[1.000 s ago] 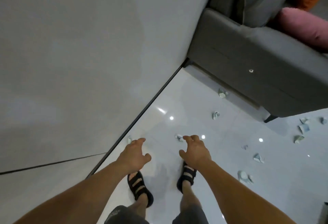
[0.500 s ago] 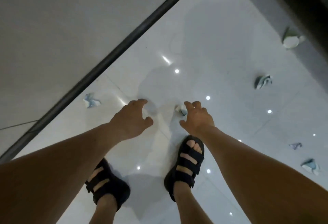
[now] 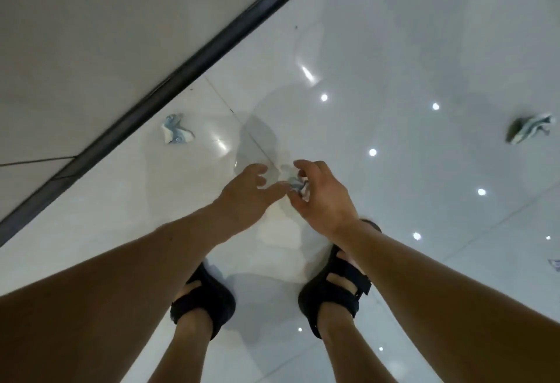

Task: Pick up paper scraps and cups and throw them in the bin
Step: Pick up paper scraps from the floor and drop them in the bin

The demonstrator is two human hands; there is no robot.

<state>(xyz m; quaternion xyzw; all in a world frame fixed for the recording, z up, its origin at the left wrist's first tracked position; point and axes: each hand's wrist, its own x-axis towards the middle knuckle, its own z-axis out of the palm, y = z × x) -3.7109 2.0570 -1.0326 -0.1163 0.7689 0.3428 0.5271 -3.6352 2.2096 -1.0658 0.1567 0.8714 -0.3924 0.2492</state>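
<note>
1. Our right hand (image 3: 321, 200) is low over the glossy floor (image 3: 394, 34), just ahead of our black sandals (image 3: 336, 288); its forefinger and thumb are curled round a crumpled scrap (image 3: 298, 186) of white and blue paper, and we cannot tell whether that scrap has left the tile
2. Our left hand (image 3: 247, 193) hovers just beside it on the left, fingers spread and relaxed, holding nothing
3. We judge the step in hand to be the pick-up of this one scrap: it is at the grasp and not yet carried anywhere
4. More is left on the floor: a second scrap (image 3: 176, 134) lies farther off to the left, close to the dark skirting strip (image 3: 212, 49) at the foot of the wall
5. A crushed piece (image 3: 528, 128) lies well apart at the far right, and we cannot say whether it is a cup or paper; a small bit (image 3: 555, 264) shows at the right edge, nearer to us
6. The bin is not in view, so we cannot say what has gone into it
7. By our reckoning much remains: the scrap in the right hand has to reach the bin, and at least three more pieces must be gathered and thrown away
</note>
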